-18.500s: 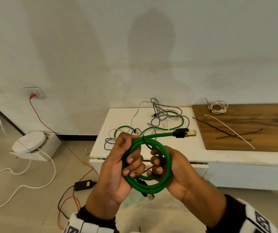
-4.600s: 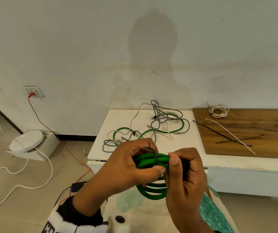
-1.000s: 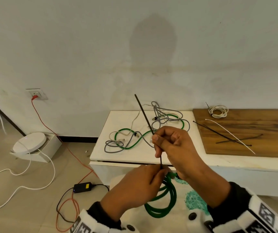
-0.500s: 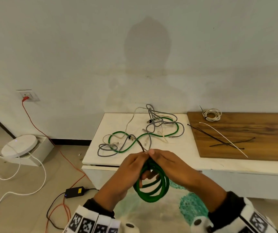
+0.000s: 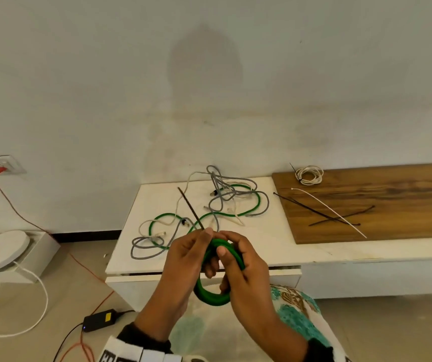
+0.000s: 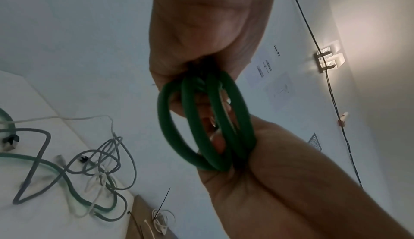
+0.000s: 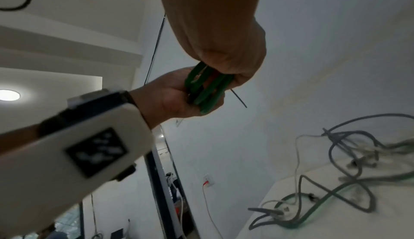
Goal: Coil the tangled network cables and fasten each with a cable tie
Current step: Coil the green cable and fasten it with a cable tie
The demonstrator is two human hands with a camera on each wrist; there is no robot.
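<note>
Head view: both hands grip green coil (image 5: 216, 291) (black tie (image 5: 191, 209) protruding), tangled cables (image 5: 209, 212) behind on table (image 5: 275, 254).

My head view is evenly lit and sharp, with a soft shadow (image 5: 204, 66) on the wall and bowed edges. Both wrist views are dimmer and bluish; a ceiling light (image 7: 9, 95) glares at left, and the tangled cables (image 7: 349, 180) look smeared.
</note>
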